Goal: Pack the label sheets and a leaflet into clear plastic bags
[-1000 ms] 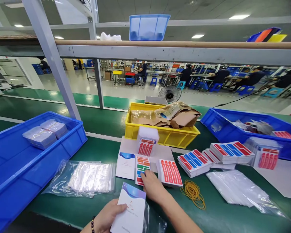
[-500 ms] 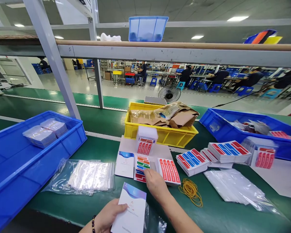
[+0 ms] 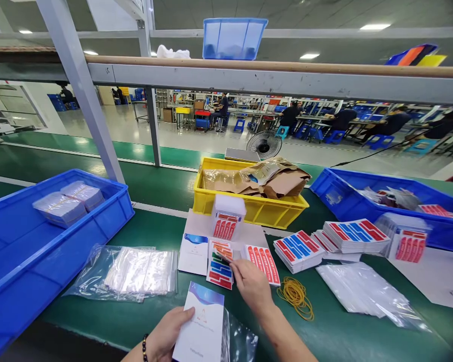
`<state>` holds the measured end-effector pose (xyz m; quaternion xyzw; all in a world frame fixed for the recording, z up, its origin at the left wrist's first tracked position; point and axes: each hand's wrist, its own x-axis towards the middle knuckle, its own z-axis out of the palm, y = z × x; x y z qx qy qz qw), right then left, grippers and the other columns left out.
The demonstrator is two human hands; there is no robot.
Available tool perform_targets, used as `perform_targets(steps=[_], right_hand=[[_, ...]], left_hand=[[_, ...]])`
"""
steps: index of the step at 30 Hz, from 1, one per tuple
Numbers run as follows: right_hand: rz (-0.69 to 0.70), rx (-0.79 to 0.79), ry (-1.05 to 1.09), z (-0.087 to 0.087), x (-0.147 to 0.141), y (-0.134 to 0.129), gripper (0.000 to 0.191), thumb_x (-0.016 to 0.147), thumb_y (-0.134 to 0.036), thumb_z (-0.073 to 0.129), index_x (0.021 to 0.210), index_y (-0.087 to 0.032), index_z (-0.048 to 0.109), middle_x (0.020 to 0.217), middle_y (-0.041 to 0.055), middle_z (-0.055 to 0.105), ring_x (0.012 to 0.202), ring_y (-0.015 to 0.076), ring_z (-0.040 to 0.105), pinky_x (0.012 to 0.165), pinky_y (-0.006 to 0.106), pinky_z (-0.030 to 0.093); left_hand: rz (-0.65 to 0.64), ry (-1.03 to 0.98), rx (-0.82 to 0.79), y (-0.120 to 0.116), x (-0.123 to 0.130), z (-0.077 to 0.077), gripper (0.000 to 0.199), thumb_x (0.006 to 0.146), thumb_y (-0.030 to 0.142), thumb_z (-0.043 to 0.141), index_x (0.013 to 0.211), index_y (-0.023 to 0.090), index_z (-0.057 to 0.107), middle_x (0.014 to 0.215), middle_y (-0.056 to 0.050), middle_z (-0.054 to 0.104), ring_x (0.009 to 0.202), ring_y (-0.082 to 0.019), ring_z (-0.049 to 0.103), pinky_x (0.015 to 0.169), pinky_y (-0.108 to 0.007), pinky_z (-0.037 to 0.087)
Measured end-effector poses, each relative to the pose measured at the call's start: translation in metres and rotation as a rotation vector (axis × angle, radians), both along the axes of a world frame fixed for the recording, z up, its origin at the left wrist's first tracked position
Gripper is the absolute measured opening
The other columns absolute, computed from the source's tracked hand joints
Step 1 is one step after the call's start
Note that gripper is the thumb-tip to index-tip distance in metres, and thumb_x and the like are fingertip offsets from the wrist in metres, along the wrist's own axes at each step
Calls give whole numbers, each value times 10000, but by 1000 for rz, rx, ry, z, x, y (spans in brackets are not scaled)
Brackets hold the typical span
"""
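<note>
My left hand grips a white booklet with a blue-purple top, thumb on its front. A clear plastic bag shows beside and under the booklet. My right hand pinches the right edge of a sticker sheet with green, blue and red stripes, which slants over its stack. Close to that hand lies a stack of red sticker sheets. Another white booklet rests left of the striped sheets. Behind them stands a clear-wrapped block of cards.
A blue bin with packed bundles stands left, a yellow bin behind, another blue bin right. Yellow rubber bands, plastic bags and blue-red card stacks lie right. Clear sleeves lie left.
My right hand has shifted slightly right and toward me, drawing the striped sticker sheet out over the stack. My left hand still holds the booklet, moved slightly left.
</note>
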<state>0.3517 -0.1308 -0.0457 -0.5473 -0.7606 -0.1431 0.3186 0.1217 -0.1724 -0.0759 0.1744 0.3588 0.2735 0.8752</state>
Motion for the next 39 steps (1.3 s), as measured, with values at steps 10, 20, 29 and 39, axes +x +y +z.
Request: perform_targets(steps=[10,20,29,39], right_hand=[[545,-49,-61,28,-53,-78,153,860,-222,435,761,-138,516,634,41,529,589,133,472,536,273,343],[-476,-129,26,13,67,-28,320,866,-332,419,946,-98,622,940,107,584,843,201,536,757,319,410],[-728,-635,82,28,64,-13,340,845,-390,435,846,-119,640,889,130,577,879,270,532,732,354,374],[-616,-673,546,8,93,-8,304,795,-412,447,741,-126,537,699,52,611,622,143,559,570,234,403]], left_hand=[[-5,-312,-172,8,27,3,551,823,466,506,1128,7,500,1000,-201,599,908,-277,596,827,-382,442],[14,37,-139,2,37,19,487,830,316,545,1168,-11,417,894,-204,624,774,-274,629,726,-390,492],[-3,76,-120,-1,40,17,503,806,314,582,1162,-4,423,878,-181,634,736,-243,636,724,-352,504],[-17,61,-101,0,39,10,553,769,333,623,1157,3,409,881,-176,634,793,-270,628,773,-384,493]])
